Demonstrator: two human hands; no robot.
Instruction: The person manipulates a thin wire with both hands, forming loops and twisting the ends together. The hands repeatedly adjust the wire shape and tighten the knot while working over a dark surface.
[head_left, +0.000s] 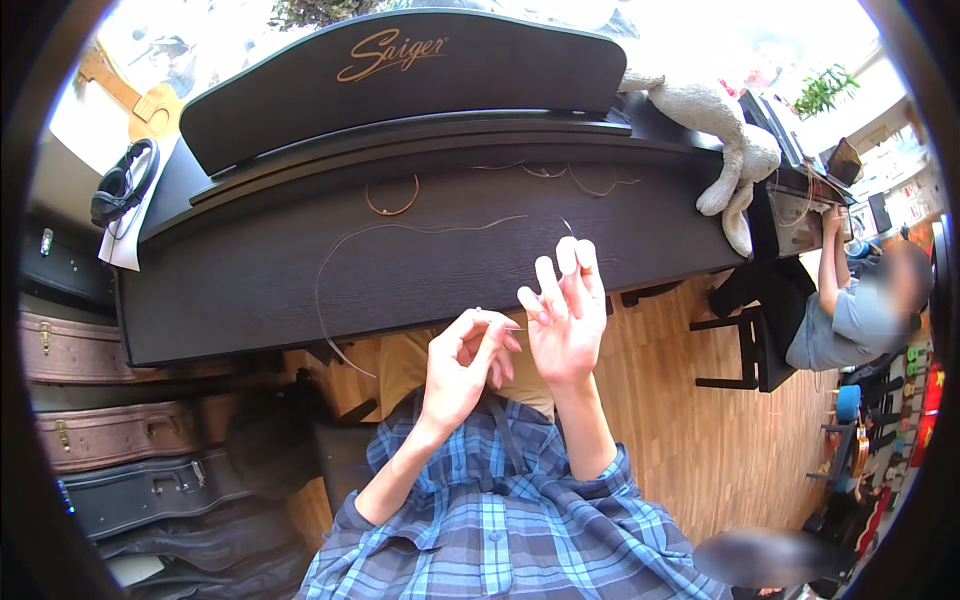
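Over the near edge of a closed black piano [240, 290], both my hands are raised. My left hand [468, 365] is closed in a pinch, and a short length of thin string [517, 329] sticks out at its fingertips. Close by on its right, my right hand [568, 325] has its palm toward me. Its thumb and index finger meet, with a fine string end [567, 227] showing above them; the other fingers are curled. A long, thin string [320, 275] curves across the lid past my left hand. Where its ends run is too fine to follow.
A copper-coloured loop of string [393, 211] and finer strings [598, 192] lie farther back. Headphones [125, 185] are at the left end, a plush toy [735, 165] at the right. Instrument cases [120, 435] are stacked left. Another person [845, 315] sits at the right.
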